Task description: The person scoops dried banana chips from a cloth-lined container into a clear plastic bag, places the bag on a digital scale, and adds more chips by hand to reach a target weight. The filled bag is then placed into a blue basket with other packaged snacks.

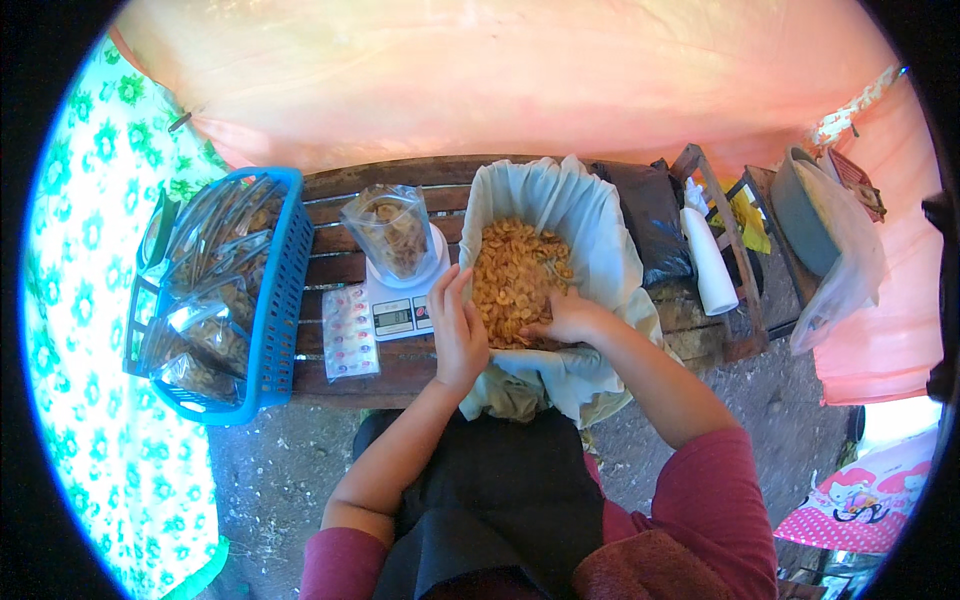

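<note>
In front of me stands a container lined with pale cloth (605,215), holding a heap of golden-brown chips (510,275). My right hand (570,318) reaches into the chips from the right, its fingertips partly hidden among them. At the container's left edge my left hand (460,335) is upright, fingers stretched out and nothing in them. Just left of that hand is a white digital kitchen scale (405,315) with a lit display. On its platform sits a clear plastic bag (388,235), partly filled with chips and open at the top.
Filled clear bags (215,310) crowd a blue plastic basket (285,270) at the left. A sheet of printed labels (350,335) lies beside the scale on the slatted wooden table (335,240). To the right are a black plastic bag (650,215), a white roll (708,265) and a grey-green basin (803,215).
</note>
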Demonstrator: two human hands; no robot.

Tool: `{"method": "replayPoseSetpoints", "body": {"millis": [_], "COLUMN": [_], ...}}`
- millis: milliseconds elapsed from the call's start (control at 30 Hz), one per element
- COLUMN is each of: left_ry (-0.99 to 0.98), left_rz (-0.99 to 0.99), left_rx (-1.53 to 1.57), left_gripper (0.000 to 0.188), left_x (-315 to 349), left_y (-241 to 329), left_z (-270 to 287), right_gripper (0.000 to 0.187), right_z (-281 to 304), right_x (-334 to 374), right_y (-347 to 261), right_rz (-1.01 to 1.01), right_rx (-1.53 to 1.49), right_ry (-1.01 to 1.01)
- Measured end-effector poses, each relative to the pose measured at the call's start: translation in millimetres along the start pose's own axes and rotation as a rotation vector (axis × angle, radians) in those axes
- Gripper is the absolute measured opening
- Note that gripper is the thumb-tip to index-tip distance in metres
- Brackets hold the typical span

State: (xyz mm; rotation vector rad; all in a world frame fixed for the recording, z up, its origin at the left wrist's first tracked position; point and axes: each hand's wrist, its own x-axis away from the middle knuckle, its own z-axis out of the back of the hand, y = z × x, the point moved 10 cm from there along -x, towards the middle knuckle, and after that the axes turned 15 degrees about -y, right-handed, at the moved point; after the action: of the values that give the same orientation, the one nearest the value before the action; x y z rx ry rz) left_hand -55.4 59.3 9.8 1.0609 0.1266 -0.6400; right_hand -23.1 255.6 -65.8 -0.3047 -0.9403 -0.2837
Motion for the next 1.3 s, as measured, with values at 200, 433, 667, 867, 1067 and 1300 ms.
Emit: {"method": "replayPoseSetpoints", "body": {"millis": [200, 433, 667, 867, 1067, 1300], "left_ry": [0.004, 0.001, 0.005, 0.027, 0.020, 0.016], "left_rz": [-0.011, -0.026, -0.003, -0.013, -0.030, -0.012], "left_rx": [0.001, 0.031, 0.038, 0.047, 0.057, 0.064], "left_gripper": [0.048, 0.048, 0.048, 0.045, 0.048, 0.047], "left_x": [0, 0, 1, 1, 2, 2], "left_y": [0, -1, -6, -6, -8, -9], "left_z": [1, -2, 0, 0, 0, -1], "right_gripper": [0.113, 0.082, 0.044, 0.025, 0.028, 0.022], "right_z": [-4, 10, 73, 88, 55, 70], "right_x": [-4, -23, -4, -10, -14, -40], "right_y": [0, -7, -36, -11, -43, -16], "right_rz": [0.186, 0.259, 0.518, 0.405, 0.409, 0.497], "right_rx": [-0.119, -0.558, -0.907, -0.582, -0.100, -0.310], "right_ry": [0.029, 0.095, 0.015, 0.193, 0.418, 0.319]}}
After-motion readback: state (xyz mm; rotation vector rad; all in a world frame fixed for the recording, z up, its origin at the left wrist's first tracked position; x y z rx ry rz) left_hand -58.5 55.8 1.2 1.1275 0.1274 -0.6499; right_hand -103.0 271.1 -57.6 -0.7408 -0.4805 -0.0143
